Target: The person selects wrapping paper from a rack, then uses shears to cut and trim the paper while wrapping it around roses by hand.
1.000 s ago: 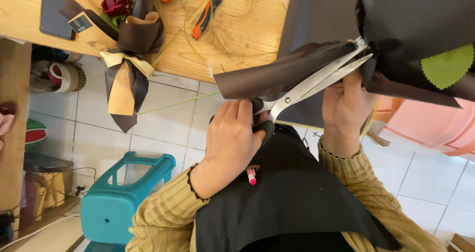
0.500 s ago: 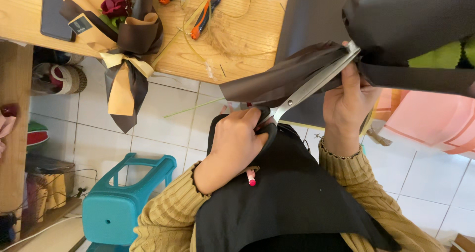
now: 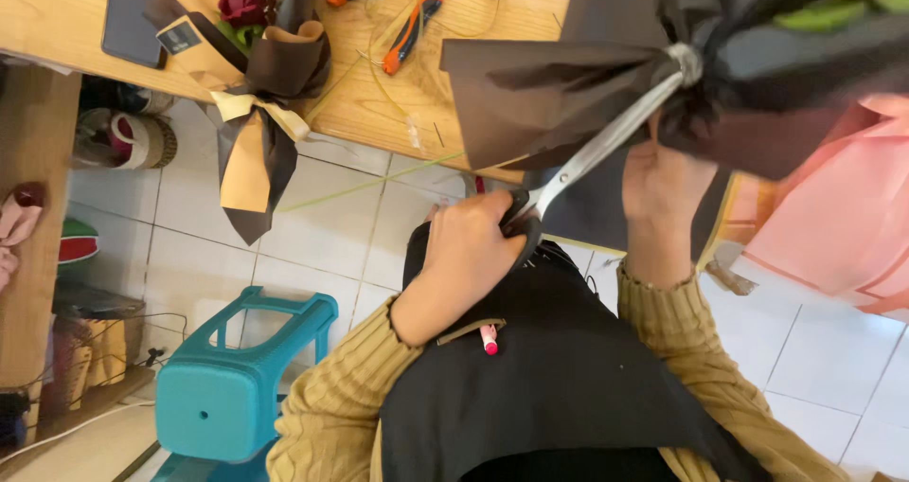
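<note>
Gripping black-handled steel scissors in closed left hand | blades reach the gathered dark brown wrapping paper | right hand clasps it beneath.

Stool under table, bouquet atop

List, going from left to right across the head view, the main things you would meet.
Teal plastic stool → wrapped bouquet with a dark red rose → orange-handled pliers → left hand → silver scissors → right hand → pink paper sheet.
</note>
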